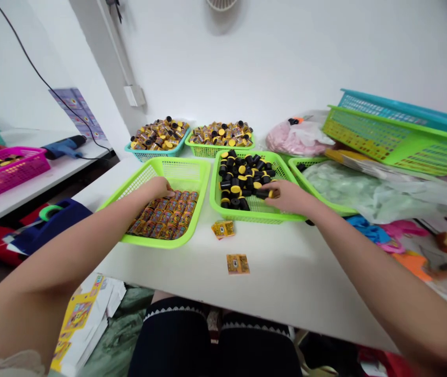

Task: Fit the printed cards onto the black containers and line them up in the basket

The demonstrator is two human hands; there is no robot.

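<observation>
My left hand [158, 187] reaches into a lime-green plastic basket [184, 173], its fingertips down on tightly packed rows of label-wrapped tubes [164, 217]. Whether those fingers grip one is hidden. My right hand [288, 197] pinches a black cylinder with a yellow end [267, 193] over the rim of a second green basket [255, 215]. That basket holds a loose heap of similar black cylinders with yellow caps [243, 178]. Two small printed yellow labels [223, 229] [237, 264] lie on the white table [282, 277] in front of the baskets.
Behind stand a teal basket [156, 152] and a green basket [221, 151], both full of labeled cylinders. Stacked baskets [400, 136] and plastic bags [368, 188] fill the right side. A magenta basket [7, 175] and a blue glue gun [64, 146] sit on a left-hand table.
</observation>
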